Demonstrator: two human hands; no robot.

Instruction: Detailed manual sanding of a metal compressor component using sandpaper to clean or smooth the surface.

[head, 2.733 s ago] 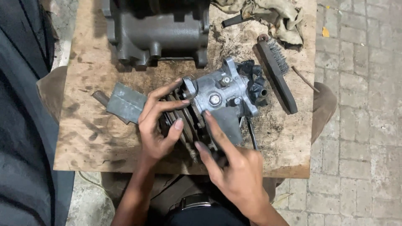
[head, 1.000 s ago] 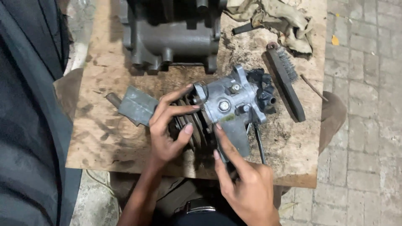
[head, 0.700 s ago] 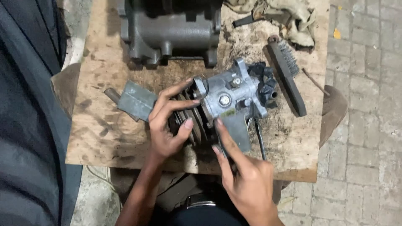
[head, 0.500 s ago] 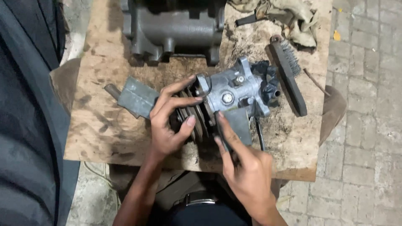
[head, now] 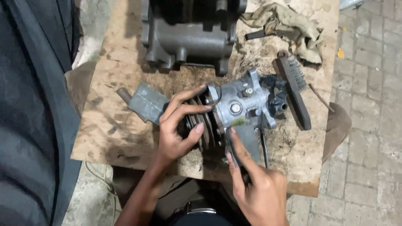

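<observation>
A grey metal pump unit (head: 240, 106) lies on its side near the middle of a worn wooden board (head: 109, 125), its grooved pulley (head: 201, 125) at its left end and a black fitting at its right end. The left hand (head: 178, 129) wraps over the pulley: its fingers (head: 186, 98) are spread and curved, reaching across the top of the pulley with their tips touching the left edge of the pump's body, while the thumb presses the pulley's near face. So the pulley sits clamped between thumb and fingers.

The right hand (head: 257, 190) comes up from the near edge of the board. Its forefinger is stretched out, the tip touching the underside of the pump body just below a hex bolt head; the other fingers are curled in beside a flat grey bracket that hangs from the pump. Whether they grip the bracket cannot be told.

A grey metal block (head: 146, 102) lies just left of the left hand. A dark engine casting (head: 188, 35) stands at the far side, a wire brush (head: 295, 90) lies right of the pump, and a dirty rag (head: 289, 27) sits in the far right corner.
</observation>
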